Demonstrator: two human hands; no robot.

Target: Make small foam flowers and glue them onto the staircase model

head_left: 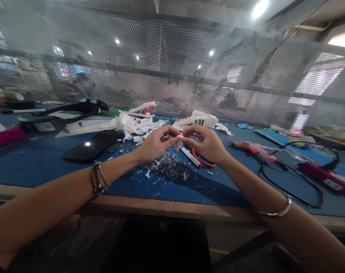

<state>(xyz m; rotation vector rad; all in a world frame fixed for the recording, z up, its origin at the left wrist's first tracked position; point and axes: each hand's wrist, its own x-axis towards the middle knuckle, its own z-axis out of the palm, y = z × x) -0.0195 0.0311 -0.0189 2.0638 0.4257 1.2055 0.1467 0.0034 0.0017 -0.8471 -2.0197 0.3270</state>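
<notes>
My left hand (156,144) and my right hand (208,144) meet above the blue table mat (41,163). Both pinch a small white scrap (178,143) between their fingertips. Directly below them lies a heap of tiny white shavings (169,168). A white stick (191,157) and red-handled scissors (202,161) lie on the mat just under my right hand. Bracelets are on both my wrists.
A black phone (91,146) lies left of my hands. White paper scraps (132,127) and small white models (199,119) sit behind. A pink glue gun (254,148) with a black cable (291,178) lies to the right. A perforated metal screen (172,68) closes the back.
</notes>
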